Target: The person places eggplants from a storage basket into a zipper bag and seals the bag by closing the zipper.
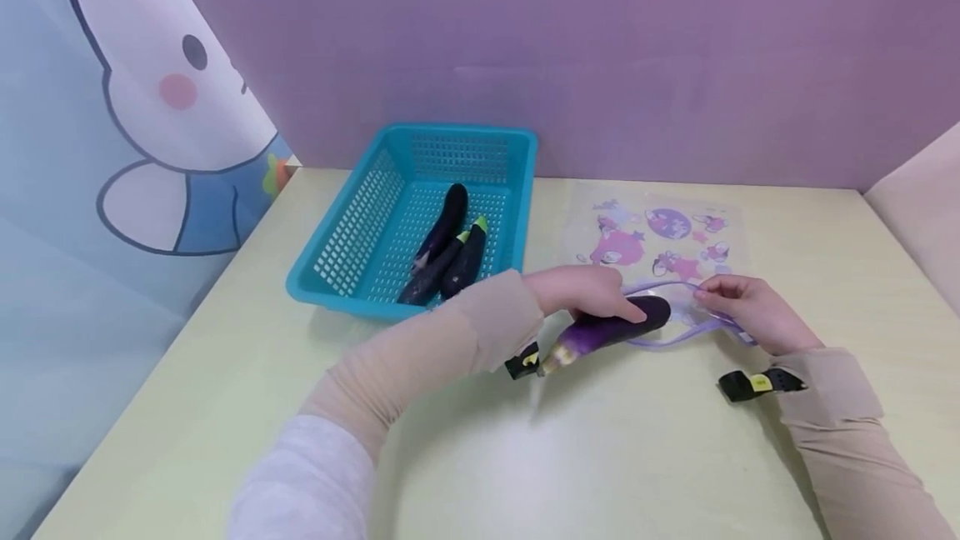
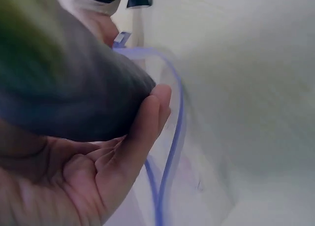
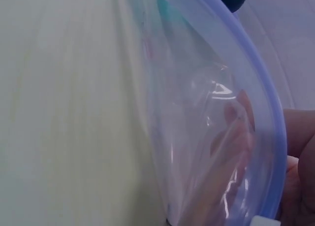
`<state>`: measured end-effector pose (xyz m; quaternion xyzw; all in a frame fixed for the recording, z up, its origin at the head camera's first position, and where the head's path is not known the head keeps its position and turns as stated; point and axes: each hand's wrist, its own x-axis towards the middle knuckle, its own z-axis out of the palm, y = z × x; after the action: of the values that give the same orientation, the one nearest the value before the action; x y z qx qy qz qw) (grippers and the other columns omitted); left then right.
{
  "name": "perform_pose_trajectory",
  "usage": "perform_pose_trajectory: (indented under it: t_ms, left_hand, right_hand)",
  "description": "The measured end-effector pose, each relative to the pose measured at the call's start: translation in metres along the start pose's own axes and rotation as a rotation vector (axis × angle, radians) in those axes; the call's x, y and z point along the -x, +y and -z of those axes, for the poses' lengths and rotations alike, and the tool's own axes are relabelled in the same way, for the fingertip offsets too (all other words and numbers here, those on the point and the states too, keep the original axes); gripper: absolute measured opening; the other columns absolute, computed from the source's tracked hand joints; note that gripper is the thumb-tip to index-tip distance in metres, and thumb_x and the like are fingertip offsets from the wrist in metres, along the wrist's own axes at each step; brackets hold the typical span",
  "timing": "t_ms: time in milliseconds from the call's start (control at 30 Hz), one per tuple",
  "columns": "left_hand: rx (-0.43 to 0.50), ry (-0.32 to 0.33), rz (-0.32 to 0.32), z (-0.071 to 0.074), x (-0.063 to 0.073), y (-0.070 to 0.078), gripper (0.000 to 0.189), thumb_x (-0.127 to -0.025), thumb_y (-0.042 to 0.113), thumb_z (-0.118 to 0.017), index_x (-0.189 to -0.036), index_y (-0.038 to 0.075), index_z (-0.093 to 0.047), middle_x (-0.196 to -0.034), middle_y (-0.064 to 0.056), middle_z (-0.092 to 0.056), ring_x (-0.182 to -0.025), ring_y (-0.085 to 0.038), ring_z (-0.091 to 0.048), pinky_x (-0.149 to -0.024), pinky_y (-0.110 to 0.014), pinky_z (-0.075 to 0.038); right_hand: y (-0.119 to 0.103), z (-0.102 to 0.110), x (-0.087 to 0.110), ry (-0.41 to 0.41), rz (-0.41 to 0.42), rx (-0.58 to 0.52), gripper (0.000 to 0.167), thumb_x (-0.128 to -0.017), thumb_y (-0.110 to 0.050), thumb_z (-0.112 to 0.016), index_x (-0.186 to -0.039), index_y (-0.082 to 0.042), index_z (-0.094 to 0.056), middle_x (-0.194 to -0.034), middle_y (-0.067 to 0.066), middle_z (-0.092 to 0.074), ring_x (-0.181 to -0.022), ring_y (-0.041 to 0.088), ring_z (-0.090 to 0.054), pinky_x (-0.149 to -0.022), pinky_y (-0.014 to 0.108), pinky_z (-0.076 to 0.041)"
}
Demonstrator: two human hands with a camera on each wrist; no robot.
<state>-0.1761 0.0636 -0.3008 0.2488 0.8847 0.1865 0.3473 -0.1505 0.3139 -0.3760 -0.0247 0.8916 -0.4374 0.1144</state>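
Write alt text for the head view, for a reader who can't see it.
A left hand holds an eggplant at the purple rim of a clear printed bag; the right hand holds that rim. Left of them, three more eggplants lie in a blue basket.

Left hand (image 1: 588, 288) grips; right hand (image 1: 761, 312) pinches

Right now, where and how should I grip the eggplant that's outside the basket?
I'd take the eggplant mid-body from above, fingers wrapped across its length, much as the left hand does. It's long and smooth, with its rounded dark end toward the clear bag's purple rim and its stem pointing away, so that grip likely leaves the rounded end free.
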Motion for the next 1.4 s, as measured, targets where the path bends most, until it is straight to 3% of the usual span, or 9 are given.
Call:
perform_pose_trajectory:
  t_ms: [100,367,467,700,867,1100,1233,1400]
  left_hand:
    - [-0.021,0.018,0.003,-0.006,-0.003,0.004,0.033,-0.092,0.043,-0.057,-0.085,0.010,-0.054,-0.076,0.003,-0.050,-0.055,-0.006,-0.049,-0.053,-0.018,-0.045]
    - [0.075,0.116,0.028,-0.021,-0.005,0.014,0.051,-0.092,0.050,-0.054,-0.117,0.006,-0.058,-0.082,0.002,-0.058,-0.061,-0.007,-0.057,-0.058,-0.019,-0.048]
    - [0.133,0.127,0.006,-0.028,-0.008,0.013,0.048,-0.093,0.049,-0.052,-0.111,0.005,-0.061,-0.079,0.001,-0.059,-0.058,-0.008,-0.056,-0.058,-0.020,-0.048]
    - [0.347,0.137,0.016,-0.041,-0.020,0.007,0.041,-0.094,0.044,-0.055,-0.095,0.004,-0.062,-0.074,-0.002,-0.059,-0.055,-0.010,-0.055,-0.054,-0.022,-0.049]
    - [0.525,0.153,0.038,-0.047,-0.027,0.001,0.049,-0.093,0.042,-0.057,-0.113,-0.003,-0.061,-0.086,-0.006,-0.062,-0.061,-0.012,-0.058,-0.056,-0.022,-0.051]
    - [0.762,0.175,0.074,-0.054,-0.032,-0.004,0.049,-0.093,0.037,-0.059,-0.121,-0.003,-0.058,-0.104,-0.010,-0.064,-0.084,-0.019,-0.065,-0.073,-0.028,-0.056]
    - [0.847,0.179,0.075,-0.058,-0.034,-0.003,0.054,-0.093,0.036,-0.058,-0.127,-0.005,-0.052,-0.112,-0.013,-0.062,-0.092,-0.021,-0.065,-0.081,-0.031,-0.055]
    - [0.879,0.186,0.072,-0.061,-0.035,-0.003,0.049,-0.094,0.035,-0.057,-0.123,-0.004,-0.056,-0.110,-0.013,-0.063,-0.092,-0.022,-0.066,-0.082,-0.033,-0.055]
  right_hand:
    - [0.000,0.001,0.001,0.005,-0.001,0.004,0.036,-0.097,-0.028,-0.053,-0.111,0.005,-0.056,-0.083,-0.019,-0.054,-0.079,0.001,-0.045,-0.066,0.018,-0.040]
    - [-0.002,0.004,0.001,0.011,0.018,0.017,0.030,-0.098,-0.028,-0.053,-0.107,0.000,-0.058,-0.084,-0.019,-0.055,-0.080,0.001,-0.045,-0.068,0.018,-0.040]
    - [-0.004,0.004,0.000,0.017,0.027,0.020,0.026,-0.097,-0.028,-0.053,-0.104,-0.003,-0.059,-0.084,-0.019,-0.055,-0.080,0.000,-0.046,-0.068,0.018,-0.040]
    - [-0.003,0.004,0.001,0.022,0.038,-0.016,0.025,-0.097,-0.025,-0.054,-0.102,-0.002,-0.060,-0.082,-0.020,-0.056,-0.079,0.000,-0.046,-0.068,0.018,-0.040]
    - [-0.002,0.003,0.001,0.029,0.040,-0.009,0.029,-0.097,-0.025,-0.055,-0.105,0.002,-0.059,-0.083,-0.020,-0.056,-0.079,0.000,-0.046,-0.067,0.018,-0.040]
    - [-0.001,0.001,0.003,0.054,0.047,-0.065,0.020,-0.095,-0.023,-0.057,-0.099,-0.004,-0.063,-0.080,-0.021,-0.058,-0.076,0.000,-0.048,-0.064,0.018,-0.042]
    - [0.000,0.000,0.004,0.090,0.059,-0.081,0.015,-0.094,-0.021,-0.059,-0.095,-0.008,-0.066,-0.078,-0.022,-0.059,-0.073,-0.001,-0.048,-0.061,0.019,-0.041]
    - [-0.002,-0.003,0.003,0.131,0.085,-0.078,0.016,-0.093,-0.021,-0.061,-0.095,-0.008,-0.069,-0.080,-0.024,-0.060,-0.075,-0.002,-0.050,-0.064,0.016,-0.042]
